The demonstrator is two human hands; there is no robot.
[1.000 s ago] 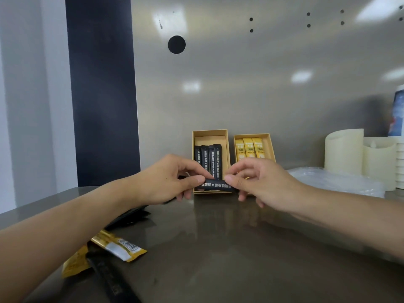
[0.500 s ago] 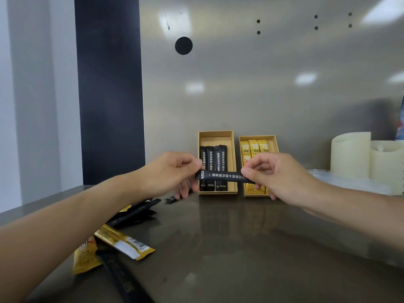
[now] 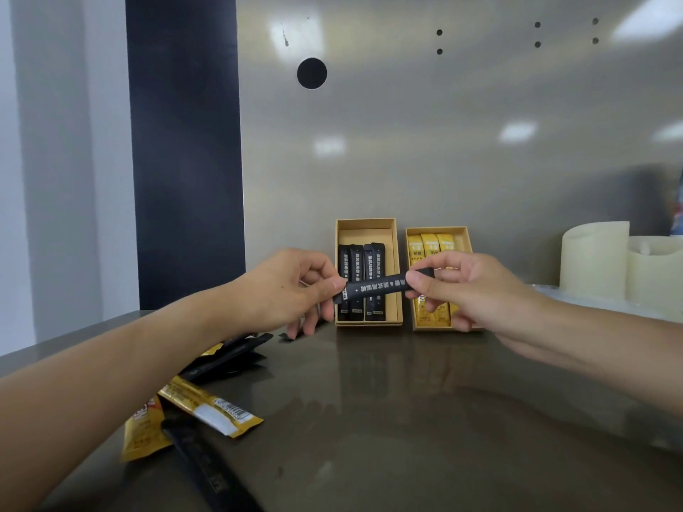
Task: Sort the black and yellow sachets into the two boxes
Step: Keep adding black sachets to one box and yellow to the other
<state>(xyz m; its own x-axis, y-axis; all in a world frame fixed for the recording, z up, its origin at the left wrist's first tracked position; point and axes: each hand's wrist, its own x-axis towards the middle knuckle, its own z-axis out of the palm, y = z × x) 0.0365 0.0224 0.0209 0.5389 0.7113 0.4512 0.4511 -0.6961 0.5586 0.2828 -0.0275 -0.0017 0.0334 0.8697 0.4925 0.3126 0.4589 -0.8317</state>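
A black sachet [image 3: 375,287] hangs crosswise in the air in front of the two cardboard boxes. My left hand [image 3: 286,290] pinches its left end and my right hand [image 3: 467,288] pinches its right end. Behind it the left box [image 3: 366,225] holds several black sachets standing side by side. The right box [image 3: 466,238] holds three yellow sachets, partly hidden by my right hand. Loose yellow sachets [image 3: 210,406] and black sachets [image 3: 225,358] lie on the dark counter at the lower left, partly under my left forearm.
Two cream cylinders [image 3: 595,260] stand at the right on crumpled clear plastic [image 3: 591,301]. A metal wall with a round hole [image 3: 311,73] rises directly behind the boxes. A long black sachet [image 3: 207,471] lies near the counter's front edge.
Both hands have lifted the black sachet from the front edge of the left box up into the air. Its right end is now tilted higher.
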